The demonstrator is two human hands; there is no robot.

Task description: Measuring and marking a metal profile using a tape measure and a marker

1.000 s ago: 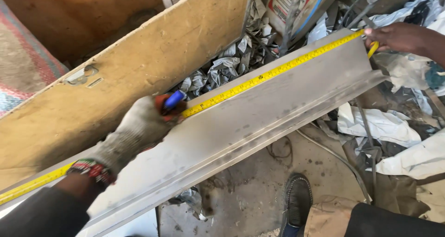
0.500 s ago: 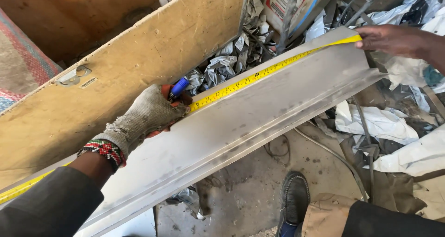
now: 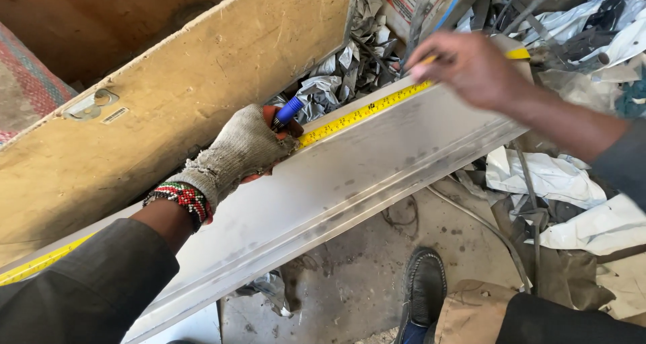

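Observation:
My left hand (image 3: pixel 242 152), in a worn knit glove with a beaded bracelet at the wrist, is closed around a blue marker (image 3: pixel 291 110). Its tip rests at a yellow tape measure blade (image 3: pixel 363 112). The tape runs along the upper edge of a long grey metal sheet (image 3: pixel 350 182), which lies diagonally from lower left to upper right. My bare right hand (image 3: pixel 474 68), blurred by motion, is over the tape near the sheet's far end, with its fingers curled onto the tape.
A large wooden board (image 3: pixel 202 95) leans behind the sheet. Crumpled metal scraps (image 3: pixel 336 81) and white sheeting (image 3: pixel 552 179) litter the ground. My black shoe (image 3: pixel 424 290) stands on the concrete below the sheet.
My right hand has slid left along the tape from the sheet's far corner. My left hand with the marker has stayed at the same spot on the tape.

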